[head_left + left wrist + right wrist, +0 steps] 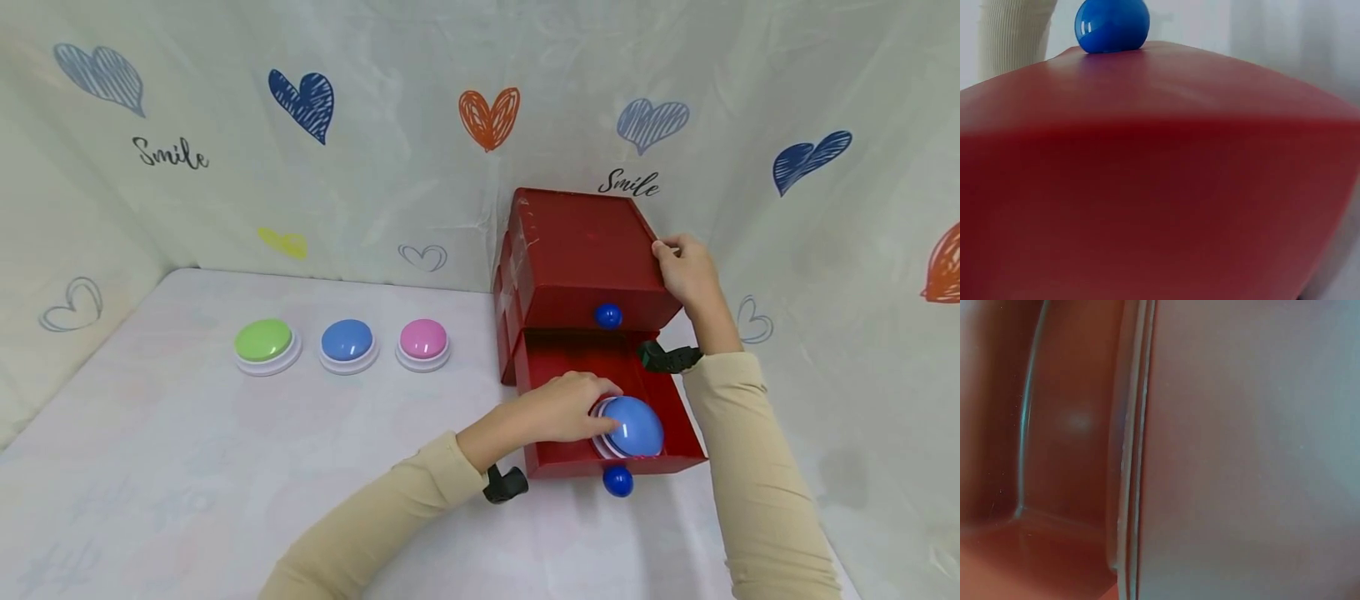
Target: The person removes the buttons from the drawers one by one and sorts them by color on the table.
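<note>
A red two-drawer box (592, 242) stands at the right of the table, its lower drawer (547, 452) pulled out. Inside that drawer lies a large blue push button (637, 427) with a white base, tilted. My left hand (573, 408) reaches over the drawer's left wall and grips the button's left side, thumb and fingers spread around it. At the box's upper right edge, my right hand (688, 268) holds on, thumb over the top edge. The drawer's red outer wall (1147, 206) fills most of the left wrist view. The right wrist view looks closely at red box surfaces (1241, 450).
Green (264, 340), blue (347, 340) and pink (423, 339) push buttons on white bases stand in a row to the left. Round blue knobs stick out from the upper drawer (608, 316) and lower drawer (618, 481). A heart-printed curtain (390, 150) hangs behind the table.
</note>
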Tool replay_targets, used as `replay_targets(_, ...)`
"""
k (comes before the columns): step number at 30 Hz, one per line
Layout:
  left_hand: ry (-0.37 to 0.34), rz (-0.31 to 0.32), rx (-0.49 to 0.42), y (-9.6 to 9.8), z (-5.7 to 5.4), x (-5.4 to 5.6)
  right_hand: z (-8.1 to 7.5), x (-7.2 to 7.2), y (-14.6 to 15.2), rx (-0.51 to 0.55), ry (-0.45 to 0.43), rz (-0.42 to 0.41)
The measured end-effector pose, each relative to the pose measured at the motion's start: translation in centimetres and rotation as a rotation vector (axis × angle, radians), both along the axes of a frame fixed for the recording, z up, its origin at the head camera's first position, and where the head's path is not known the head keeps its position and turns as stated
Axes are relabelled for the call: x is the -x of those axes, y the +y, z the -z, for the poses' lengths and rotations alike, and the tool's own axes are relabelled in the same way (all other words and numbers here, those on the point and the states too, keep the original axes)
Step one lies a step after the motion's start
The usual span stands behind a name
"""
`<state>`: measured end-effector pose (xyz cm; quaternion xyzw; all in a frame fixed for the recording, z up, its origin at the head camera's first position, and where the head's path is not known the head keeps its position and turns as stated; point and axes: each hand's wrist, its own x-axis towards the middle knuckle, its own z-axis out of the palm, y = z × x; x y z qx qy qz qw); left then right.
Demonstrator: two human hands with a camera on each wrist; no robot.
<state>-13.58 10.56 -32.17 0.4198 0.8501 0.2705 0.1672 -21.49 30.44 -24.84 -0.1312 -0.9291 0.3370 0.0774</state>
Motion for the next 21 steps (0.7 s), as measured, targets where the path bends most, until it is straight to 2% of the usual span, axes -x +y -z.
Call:
replay_targets(9, -0.082, 0.033, 0.040, 1.1, 0.8, 0.1, 0.1, 0.0, -0.1, 0.001, -0.011, 0.000)
replay_targets(15, -0.071, 0.008, 0.089, 1.6, 1.0, 0.2, 0.1, -0.1, -0.1, 0.005, -0.006, -0.002)
replay_targets(21, -0.070, 0.005, 0.081, 1.6, 1.2, 0.2, 0.1, 0.0, 0.0, 0.001, -0.012, 0.002)
